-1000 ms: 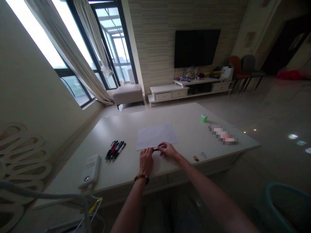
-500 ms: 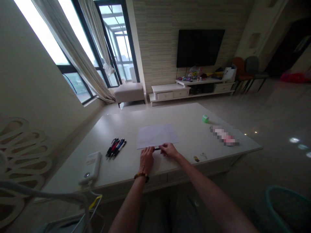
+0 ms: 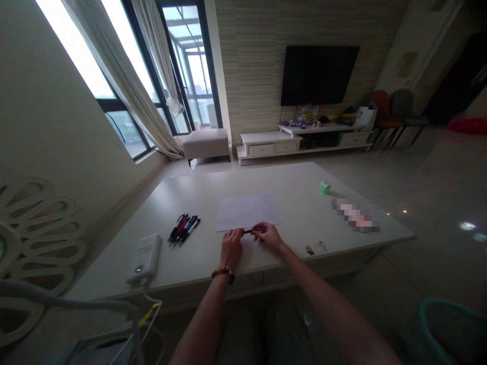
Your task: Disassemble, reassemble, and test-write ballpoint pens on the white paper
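A thin dark pen [image 3: 247,231] lies level between my two hands, just above the table's near part. My left hand [image 3: 231,247] has its fingers closed on the pen's left end; a beaded bracelet is on that wrist. On the other end, my right hand [image 3: 267,235] pinches the pen between thumb and fingers. White paper [image 3: 247,211] lies flat on the table right beyond both hands. Several pens [image 3: 184,229] are grouped side by side to the left of the paper.
On the white table [image 3: 289,177] are a white power bank [image 3: 145,257] with a cable at left, a green-and-white small box [image 3: 324,187], a blurred-out item [image 3: 355,215] at right, and a small sticker-like piece [image 3: 309,250] near the front edge.
The camera view has shifted slightly, moving the scene a little to the right. My right hand's fingers have shifted slightly at the pen's end; both hands still hold it.
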`<state>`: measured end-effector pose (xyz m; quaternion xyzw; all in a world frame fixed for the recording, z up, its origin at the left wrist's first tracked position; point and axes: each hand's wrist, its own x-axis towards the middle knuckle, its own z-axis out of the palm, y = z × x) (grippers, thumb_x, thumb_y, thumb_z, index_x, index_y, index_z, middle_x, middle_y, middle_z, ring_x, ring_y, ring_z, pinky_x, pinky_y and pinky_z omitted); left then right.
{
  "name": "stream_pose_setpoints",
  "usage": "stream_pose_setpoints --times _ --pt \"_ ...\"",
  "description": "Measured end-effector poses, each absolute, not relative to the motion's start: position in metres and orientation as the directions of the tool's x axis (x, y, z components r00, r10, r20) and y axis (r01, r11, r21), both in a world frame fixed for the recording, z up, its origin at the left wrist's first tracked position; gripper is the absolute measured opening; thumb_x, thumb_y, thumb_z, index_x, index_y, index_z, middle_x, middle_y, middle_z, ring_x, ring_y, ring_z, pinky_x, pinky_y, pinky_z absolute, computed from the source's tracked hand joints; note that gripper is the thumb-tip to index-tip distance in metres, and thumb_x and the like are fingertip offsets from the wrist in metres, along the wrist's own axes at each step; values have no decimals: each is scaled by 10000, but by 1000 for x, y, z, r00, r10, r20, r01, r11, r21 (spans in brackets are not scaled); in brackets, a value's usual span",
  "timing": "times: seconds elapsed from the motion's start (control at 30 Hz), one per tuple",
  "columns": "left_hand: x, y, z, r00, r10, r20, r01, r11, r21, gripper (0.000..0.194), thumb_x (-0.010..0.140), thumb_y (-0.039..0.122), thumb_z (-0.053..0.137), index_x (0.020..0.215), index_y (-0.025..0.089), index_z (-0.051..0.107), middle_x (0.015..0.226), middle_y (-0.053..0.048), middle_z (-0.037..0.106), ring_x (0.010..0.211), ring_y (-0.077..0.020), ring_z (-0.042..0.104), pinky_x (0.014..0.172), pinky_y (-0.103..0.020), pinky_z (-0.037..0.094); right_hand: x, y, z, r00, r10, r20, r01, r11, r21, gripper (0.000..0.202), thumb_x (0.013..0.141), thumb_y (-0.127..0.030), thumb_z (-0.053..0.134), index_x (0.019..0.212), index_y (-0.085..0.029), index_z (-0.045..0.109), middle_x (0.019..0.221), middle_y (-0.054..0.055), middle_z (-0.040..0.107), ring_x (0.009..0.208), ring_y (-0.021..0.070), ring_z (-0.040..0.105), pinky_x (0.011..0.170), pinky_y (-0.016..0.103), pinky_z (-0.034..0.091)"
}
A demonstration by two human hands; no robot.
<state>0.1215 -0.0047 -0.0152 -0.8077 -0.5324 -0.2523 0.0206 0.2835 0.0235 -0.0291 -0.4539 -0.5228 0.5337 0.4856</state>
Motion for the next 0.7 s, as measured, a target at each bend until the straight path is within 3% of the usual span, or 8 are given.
stream_pose_setpoints --times 0.1,0.23,0.37,0.53,0.7 --pt "122 -5 -16 306 845 438 867 -438 239 195 831 92 398 925 212 519 895 -27 623 857 -180 525 763 -313 362 281 24 -29 -145 989 -42 12 -41 -999 398 681 -529 614 727 -136 570 556 23 624 378 96 525 333 181 343" --pt "122 -5 -17 307 843 442 863 -442 244 197 829 87 399 923 213 518 895 -27 624 862 -183 523 758 -312 365 282 27 -27 -167 986 -5 -15 -7 -1000 390 603 -473 711 773 -147 581 622 20 647 448 93 557 383 172 379" --pt "122 -4 -16 312 838 447 862 -448 237 193 827 89 401 914 211 522 885 -28 625 851 -185 523 753 -315 367 286 28 -27 -242 967 -83 -8 -87 -996 423 709 -555 574 712 -132 587 601 49 642 408 91 532 364 187 367" --pt "122 -5 -15 322 837 443 853 -459 248 193 830 97 395 919 210 523 898 -33 623 864 -184 522 751 -314 370 286 26 -28 -149 989 26 -27 22 -999 390 591 -471 711 779 -149 595 639 15 647 490 98 569 418 183 412" --pt "123 -5 -14 314 847 428 855 -448 260 209 824 83 386 911 210 526 893 -35 622 864 -181 525 765 -316 369 285 25 -27 -153 986 -65 16 -64 -998 436 694 -566 576 649 -132 557 523 30 603 364 81 497 338 184 352"
